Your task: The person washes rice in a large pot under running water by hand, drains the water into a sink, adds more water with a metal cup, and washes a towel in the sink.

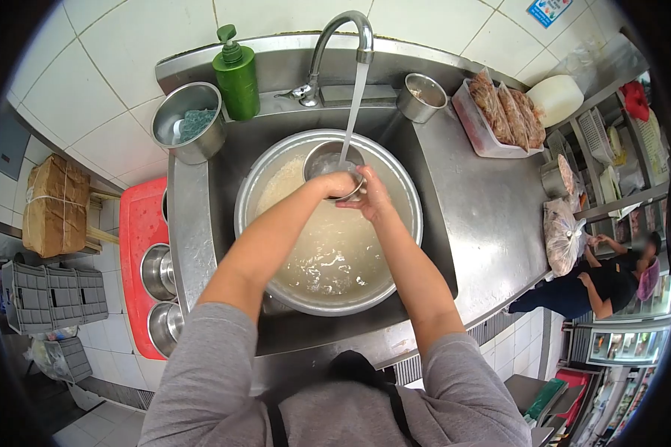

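A running tap [364, 54] pours a stream of water into a small round steel cup [317, 160], tilted over a large metal pot [247, 216]. My right hand [371, 197] grips the cup's near right side, fingers curled against it. At the cup's mouth is my left hand [338, 185], its fingers hidden inside or behind the rim. Cloudy whitish water [332, 249] fills the pot, with pale grains like rice [282, 182] showing at its far left. The pot stands in the steel sink [436, 223].
Left of the tap are a green pump bottle [236, 78] and a steel pot with a scouring pad [195, 125]. To the right stand a small steel cup [422, 97] and a tub of bagged meat [492, 119]. Steel bowls [156, 272] sit on a red surface. A person [604, 279] stands far right.
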Demonstrator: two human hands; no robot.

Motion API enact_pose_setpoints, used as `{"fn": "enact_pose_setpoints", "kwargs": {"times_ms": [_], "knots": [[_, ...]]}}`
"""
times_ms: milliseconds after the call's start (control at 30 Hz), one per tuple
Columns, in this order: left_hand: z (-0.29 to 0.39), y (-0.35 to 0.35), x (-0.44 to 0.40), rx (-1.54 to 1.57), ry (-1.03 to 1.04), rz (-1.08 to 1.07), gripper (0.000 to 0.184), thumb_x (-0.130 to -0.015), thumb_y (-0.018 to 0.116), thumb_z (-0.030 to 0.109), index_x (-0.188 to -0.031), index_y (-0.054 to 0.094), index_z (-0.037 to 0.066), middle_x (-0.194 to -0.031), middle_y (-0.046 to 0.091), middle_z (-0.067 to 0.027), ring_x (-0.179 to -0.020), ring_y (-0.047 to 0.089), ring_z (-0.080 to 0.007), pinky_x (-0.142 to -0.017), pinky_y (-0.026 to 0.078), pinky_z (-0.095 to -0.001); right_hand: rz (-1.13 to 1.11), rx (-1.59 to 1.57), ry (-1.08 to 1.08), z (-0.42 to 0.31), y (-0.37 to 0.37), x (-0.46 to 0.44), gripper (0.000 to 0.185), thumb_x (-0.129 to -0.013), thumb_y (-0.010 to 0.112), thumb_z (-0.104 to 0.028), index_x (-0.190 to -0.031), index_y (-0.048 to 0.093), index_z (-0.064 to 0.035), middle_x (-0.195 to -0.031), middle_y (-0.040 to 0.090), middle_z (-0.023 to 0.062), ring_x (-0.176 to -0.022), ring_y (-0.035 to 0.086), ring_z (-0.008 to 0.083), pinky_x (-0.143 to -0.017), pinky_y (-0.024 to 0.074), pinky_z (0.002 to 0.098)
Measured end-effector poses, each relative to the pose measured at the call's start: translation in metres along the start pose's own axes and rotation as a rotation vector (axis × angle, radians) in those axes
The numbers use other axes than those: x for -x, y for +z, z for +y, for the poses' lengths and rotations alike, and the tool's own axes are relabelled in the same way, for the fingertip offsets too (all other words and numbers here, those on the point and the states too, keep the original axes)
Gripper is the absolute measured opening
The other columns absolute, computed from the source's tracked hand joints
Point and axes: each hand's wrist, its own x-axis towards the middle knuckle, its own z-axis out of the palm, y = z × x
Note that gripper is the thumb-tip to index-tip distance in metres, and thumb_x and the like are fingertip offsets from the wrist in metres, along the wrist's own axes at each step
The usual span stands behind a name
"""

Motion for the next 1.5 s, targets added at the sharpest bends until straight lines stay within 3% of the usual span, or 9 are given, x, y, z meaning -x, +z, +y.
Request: {"fn": "enact_pose_setpoints", "kwargs": {"times_ms": [133,200,367,467,633,867,1100,1367,1500], "knots": [[-0.032,-0.004,0.028,-0.656,0.334,-0.060,0.023,-0.079,0.047,0.018,-0.092,0.057,0.002,-0.086,0.060,-0.0160,-0.078,0.057,-0.0284,-0.071,0.043,-0.0357,0.002,0.501,-0.216,-0.017,-0.009,0.010,0.059,-0.063,0.062,-0.022,-0.119,0.042,-0.0166,-0.115,0.034,0.0201,-0.099,0.044,0.0341,-0.071,0.0487,0.0431],[-0.074,-0.006,0.029,0.082,0.217,0.118,0.031,-0.075,0.050,0.025,-0.096,0.056,0.003,-0.093,0.058,-0.0176,-0.086,0.056,-0.0300,-0.078,0.042,-0.0370,0.184,1.404,-0.881,-0.009,-0.018,0.016,0.068,-0.054,0.070,-0.019,-0.118,0.044,-0.0217,-0.123,0.031,0.0155,-0.107,0.037,0.0352,-0.079,0.0442,0.0377],[-0.116,0.021,0.066,-0.765,-0.330,0.515,0.056,-0.070,0.057,0.030,-0.119,0.041,0.009,-0.128,0.033,-0.0157,-0.121,0.025,-0.0296,-0.093,0.030,-0.0460,-0.127,1.605,-1.048,-0.005,-0.018,0.068,0.074,-0.048,0.074,-0.014,-0.115,0.046,-0.0259,-0.121,0.033,0.0165,-0.111,0.033,0.0368,-0.088,0.0376,0.0413],[-0.133,0.039,0.076,-0.883,-0.316,0.406,0.063,-0.069,0.057,0.034,-0.124,0.036,0.011,-0.137,0.016,-0.0127,-0.126,0.009,-0.0321,-0.096,0.023,-0.0501,-0.172,1.776,-1.129,0.006,-0.022,0.094,0.074,-0.047,0.073,-0.012,-0.114,0.047,-0.0273,-0.122,0.031,0.0164,-0.112,0.032,0.0382,-0.089,0.0360,0.0431],[-0.181,0.070,0.039,-1.042,-0.364,-0.443,0.060,-0.065,0.058,0.040,-0.113,0.049,0.006,-0.121,0.042,-0.0182,-0.112,0.039,-0.0317,-0.096,0.026,-0.0440,0.459,1.344,-1.237,-0.018,-0.060,0.107,0.074,-0.045,0.067,-0.001,-0.115,0.049,-0.0173,-0.118,0.033,0.0165,-0.094,0.044,0.0262,-0.074,0.0431,0.0331],[-0.148,0.126,0.078,-0.787,-0.148,-0.339,0.059,-0.062,0.060,0.042,-0.103,0.054,0.000,-0.109,0.051,-0.0195,-0.101,0.048,-0.0319,-0.087,0.038,-0.0338,0.925,-0.075,-0.564,-0.096,-0.158,0.102,0.054,-0.076,0.052,-0.028,-0.123,0.033,-0.0099,-0.109,0.041,0.0114,-0.087,0.045,0.0213,-0.070,0.0406,0.0336],[-0.125,0.076,0.082,-0.481,0.160,-0.161,0.045,-0.070,0.059,0.027,-0.109,0.050,0.007,-0.103,0.051,-0.0228,-0.098,0.049,-0.0332,-0.086,0.038,-0.0384,0.785,-0.376,-0.512,-0.085,-0.216,0.085,0.045,-0.080,0.046,-0.035,-0.117,0.036,-0.0119,-0.115,0.035,0.0085,-0.099,0.037,0.0250,-0.079,0.0382,0.0397],[-0.134,-0.053,0.037,-0.791,-0.084,0.461,0.067,-0.067,0.063,0.022,-0.125,0.031,0.007,-0.122,0.036,-0.0212,-0.111,0.038,-0.0336,-0.094,0.031,-0.0390,0.184,1.199,-0.409,0.036,-0.095,-0.067,0.049,-0.077,0.053,-0.039,-0.114,0.049,-0.0063,-0.114,0.048,0.0159,-0.107,0.045,0.0273,-0.093,0.0307,0.0334],[-0.143,-0.050,0.045,-0.145,-0.368,0.460,0.075,-0.067,0.063,0.033,-0.127,0.028,0.007,-0.126,0.035,-0.0200,-0.116,0.035,-0.0304,-0.097,0.027,-0.0348,0.052,0.911,-0.047,0.069,-0.131,-0.161,0.072,-0.076,0.047,-0.051,-0.125,0.032,0.0002,-0.126,0.037,0.0176,-0.116,0.036,0.0274,-0.095,0.0278,0.0303]]}}
